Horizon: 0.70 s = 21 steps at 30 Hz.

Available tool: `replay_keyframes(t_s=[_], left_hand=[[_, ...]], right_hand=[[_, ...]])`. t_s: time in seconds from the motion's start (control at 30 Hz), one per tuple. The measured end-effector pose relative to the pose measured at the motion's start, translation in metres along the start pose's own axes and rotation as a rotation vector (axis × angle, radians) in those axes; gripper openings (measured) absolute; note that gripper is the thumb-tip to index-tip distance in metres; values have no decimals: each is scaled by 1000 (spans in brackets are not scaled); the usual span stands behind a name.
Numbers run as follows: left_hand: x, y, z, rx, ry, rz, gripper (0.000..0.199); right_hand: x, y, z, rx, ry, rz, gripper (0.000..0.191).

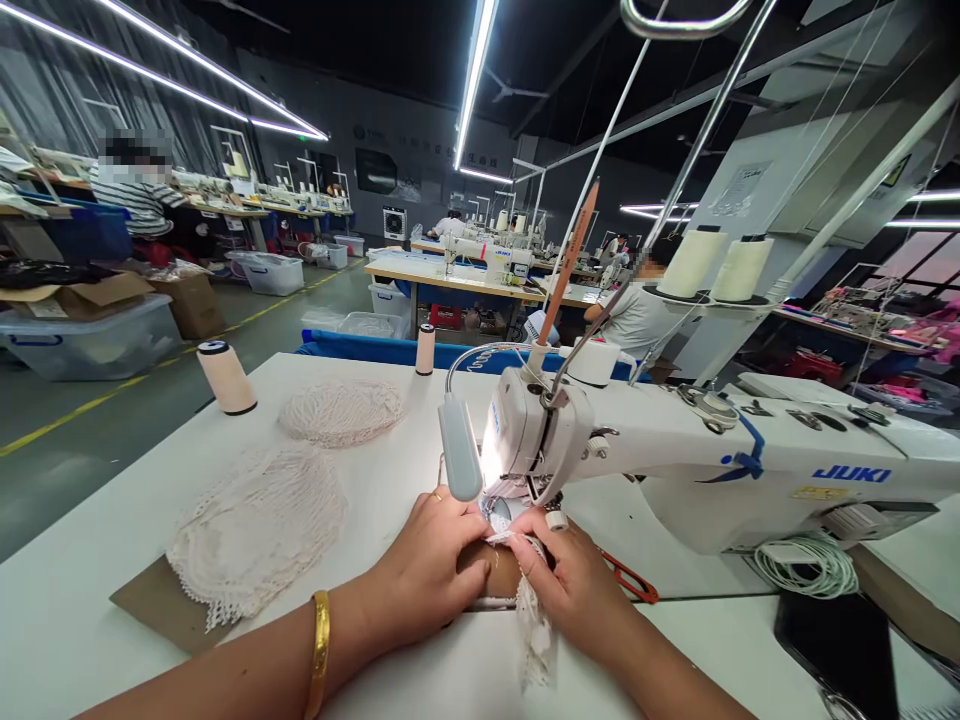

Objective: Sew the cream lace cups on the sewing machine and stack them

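A strip of off-white lace (534, 630) runs up to the needle area of a white sewing machine (637, 430) and hangs down over the near edge. My left hand (435, 565) is bent over the machine bed, its fingertips on the lace end beside the presser foot; its far fingers are partly hidden behind the small lamp (459, 450). Pinched between thumb and fingers of my right hand (566, 570) is the same lace, just right of the needle. Under the hands lies a brown surface (499, 572). Lamp light washes out the needle area.
Two piles of lace pieces (259, 530) (341, 412) lie at left, the nearer partly on brown card (161, 605). Thread cones (226, 378) (425, 350) stand behind. Red-handled tool (628, 577), coiled cord (806, 567) and black phone-like object (836, 640) lie right. Other people work beyond.
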<state>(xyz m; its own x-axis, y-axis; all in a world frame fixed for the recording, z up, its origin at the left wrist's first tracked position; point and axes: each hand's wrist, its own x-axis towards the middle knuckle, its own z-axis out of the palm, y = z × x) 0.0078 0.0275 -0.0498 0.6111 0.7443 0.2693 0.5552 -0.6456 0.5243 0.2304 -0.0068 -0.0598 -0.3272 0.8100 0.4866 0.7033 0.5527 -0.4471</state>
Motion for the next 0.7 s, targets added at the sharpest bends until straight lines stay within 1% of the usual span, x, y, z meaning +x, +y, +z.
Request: replay_keyframes(t_s=[0.07,0.17,0.27,0.37,0.43,0.57,0.63,0.7], left_hand=[[2,0,1,-2,-1,0,6],[4,-4,4,-3,50,53,14],[3,-8,7,1,116,124,19],[3,-11,8,13,152,163,20],[3,-11,8,31,171,199,20],[-3,-8,7,91,185,293,26],[-9,-6,7,119,177,321,27],[-14,-5,7,139,165,336,26]], right_hand=[[0,-1,0,32,-32,17,23],[0,-2,1,54,-59,17,24],[-1,-1,1,12,-52,-31,25],[-1,2,1,-34,-46,-84,26],[-1,2,-1,-62,-66,-118,26],[-4,-2,-10,-114,-218,-166,12],[-6,-5,-15,-148,-281,-170,13],[-8,-6,-19,-172,-313,-165,14]])
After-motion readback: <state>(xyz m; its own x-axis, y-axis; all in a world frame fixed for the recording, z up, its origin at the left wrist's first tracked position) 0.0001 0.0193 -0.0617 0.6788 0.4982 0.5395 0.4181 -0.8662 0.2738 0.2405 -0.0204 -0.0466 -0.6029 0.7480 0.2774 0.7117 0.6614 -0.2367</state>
